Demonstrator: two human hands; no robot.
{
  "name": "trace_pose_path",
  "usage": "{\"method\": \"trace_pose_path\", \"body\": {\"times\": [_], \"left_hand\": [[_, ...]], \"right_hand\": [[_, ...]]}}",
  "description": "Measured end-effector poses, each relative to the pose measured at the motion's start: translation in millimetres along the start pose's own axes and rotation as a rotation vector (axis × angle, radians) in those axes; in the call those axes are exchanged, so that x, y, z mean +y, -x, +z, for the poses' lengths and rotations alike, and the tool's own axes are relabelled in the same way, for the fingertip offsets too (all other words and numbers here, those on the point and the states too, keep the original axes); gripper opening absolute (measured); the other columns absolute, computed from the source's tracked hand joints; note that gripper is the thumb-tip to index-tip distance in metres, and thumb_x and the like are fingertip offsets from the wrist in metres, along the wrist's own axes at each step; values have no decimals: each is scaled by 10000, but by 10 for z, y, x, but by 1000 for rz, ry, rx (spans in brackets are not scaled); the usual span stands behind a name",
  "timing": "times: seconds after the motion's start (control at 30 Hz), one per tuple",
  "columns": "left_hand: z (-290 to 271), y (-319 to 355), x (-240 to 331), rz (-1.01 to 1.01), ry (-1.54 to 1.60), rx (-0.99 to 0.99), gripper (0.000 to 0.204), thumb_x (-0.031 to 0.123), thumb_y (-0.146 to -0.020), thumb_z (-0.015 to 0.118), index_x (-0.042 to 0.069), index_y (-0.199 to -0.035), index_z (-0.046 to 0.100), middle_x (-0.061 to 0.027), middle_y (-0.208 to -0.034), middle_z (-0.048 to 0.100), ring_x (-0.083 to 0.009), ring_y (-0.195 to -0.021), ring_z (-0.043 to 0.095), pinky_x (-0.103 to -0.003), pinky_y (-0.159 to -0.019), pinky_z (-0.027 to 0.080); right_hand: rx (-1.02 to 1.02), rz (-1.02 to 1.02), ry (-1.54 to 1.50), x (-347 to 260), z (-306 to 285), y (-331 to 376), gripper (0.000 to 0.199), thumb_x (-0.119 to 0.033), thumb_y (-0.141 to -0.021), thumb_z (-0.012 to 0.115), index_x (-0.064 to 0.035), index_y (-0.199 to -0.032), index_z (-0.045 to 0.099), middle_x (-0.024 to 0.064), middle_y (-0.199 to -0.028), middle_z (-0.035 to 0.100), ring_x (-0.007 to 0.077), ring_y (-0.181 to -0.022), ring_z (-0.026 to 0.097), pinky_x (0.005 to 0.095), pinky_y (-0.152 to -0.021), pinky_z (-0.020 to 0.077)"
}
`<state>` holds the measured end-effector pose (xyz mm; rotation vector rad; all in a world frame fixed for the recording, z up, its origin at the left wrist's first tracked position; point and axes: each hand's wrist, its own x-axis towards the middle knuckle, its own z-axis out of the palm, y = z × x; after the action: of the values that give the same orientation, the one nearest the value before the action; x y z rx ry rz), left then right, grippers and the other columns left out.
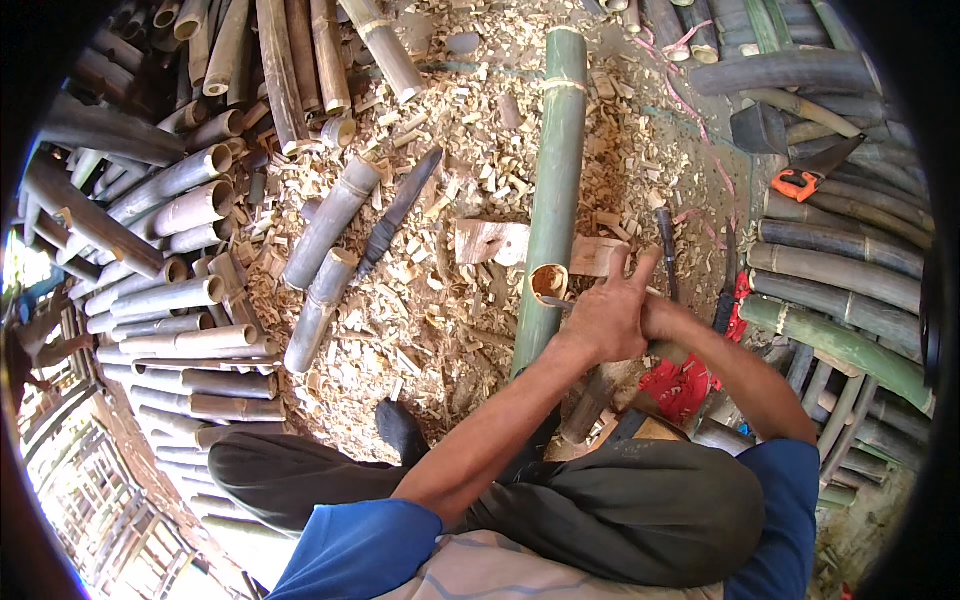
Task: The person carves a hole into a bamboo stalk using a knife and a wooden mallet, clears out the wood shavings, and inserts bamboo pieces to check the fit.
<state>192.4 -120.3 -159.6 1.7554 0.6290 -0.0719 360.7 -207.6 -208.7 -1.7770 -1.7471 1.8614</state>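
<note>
Head view: green bamboo pole (558,170) has its opening (548,281) cut, trimming seemingly unfinished; left hand (608,312) and right hand (664,318) crowd the blade (560,302), grips impossible to tell.

The hands (606,318) mostly hide what seems a thin metal tool (558,302).

Left hand (608,315) beside right hand (660,318)

Bamboo pole (562,130): smooth. Wood chips (488,105): rough, matt. Saw handle (795,184): plastic. Trousers (640,505): cloth.
</note>
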Motion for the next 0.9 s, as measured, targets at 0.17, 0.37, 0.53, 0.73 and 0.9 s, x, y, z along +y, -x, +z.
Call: {"method": "trace_pose_path", "body": {"times": [0.17,0.37,0.53,0.73,0.9], "left_hand": [[-157,143,-137,101,-25,-223,1189,72,-526,847,145,-1584,309,-257,-1385,526,-457,-1257,582,-491,-1066,501],[-357,8,-501,252,-74,-643,1138,70,-362,849,90,-1458,543,-210,-1360,584,-409,-1287,559,-439,-1071,484],[-745,459,-558,285,-113,100,1016,0,-513,895,79,-1458,531,-231,-1518,432,-397,-1364,496,-481,-1067,515],[-1438,1444,-1926,-902,-392,1020,703,29,-701,837,29,-1337,539,-157,-1309,573,-327,-1227,541,-489,-1085,449],[-1514,1931,-2675,-884,-533,1041,750,137,-660,853,59,-1353,579,-180,-1278,624,-329,-1235,585,-470,-1045,471]], "right_hand": [[86,147,-435,105,654,-60,150,-71,-869,692,-53,-1013,654,96,-969,675,213,-855,666,385,-697,561],[298,171,-869,-241,1271,-459,139,-37,-868,687,-38,-993,625,103,-905,668,203,-771,673,364,-590,568],[309,168,-1210,-977,926,-379,235,-235,-949,679,-17,-963,592,99,-660,614,231,-554,636,389,-507,547],[945,116,-415,-644,1045,365,260,-230,-998,603,-7,-1129,575,123,-778,646,252,-683,666,375,-678,536],[1355,510,-59,422,1858,540,532,-246,-949,636,46,-1366,482,246,-1107,653,391,-1008,649,458,-915,491]]}}
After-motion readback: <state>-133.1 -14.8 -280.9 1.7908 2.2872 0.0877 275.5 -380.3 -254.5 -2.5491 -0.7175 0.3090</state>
